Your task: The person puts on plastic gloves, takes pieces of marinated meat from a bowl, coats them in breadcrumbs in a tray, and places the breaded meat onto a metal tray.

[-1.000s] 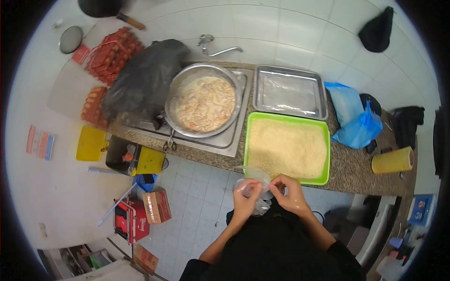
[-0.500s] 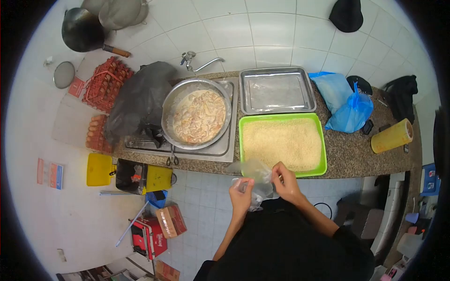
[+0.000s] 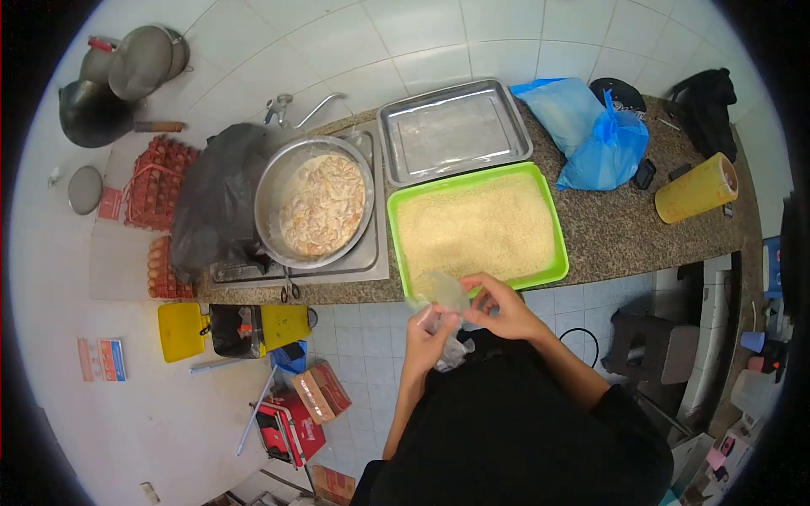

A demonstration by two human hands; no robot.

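Note:
My left hand pinches a piece of thin clear plastic in front of the counter edge; whether it is a bag or a disposable glove I cannot tell. From the other side, my right hand closes its thumb and fingers on the same plastic. Crumpled plastic also hangs below my left hand. Just beyond both hands lies a green tray filled with pale crumbs. To its left, a metal bowl holds sliced pieces in a creamy coating, standing on the sink.
Behind the green tray is a metal tray. Blue plastic bags and a yellow film roll stand to the right. A black plastic bag, egg trays and scissors are left. Bins stand below.
My hands have come closer together on the plastic, and its upper part has bunched up. The camera view has turned, so the counter items appear shifted left and tilted.

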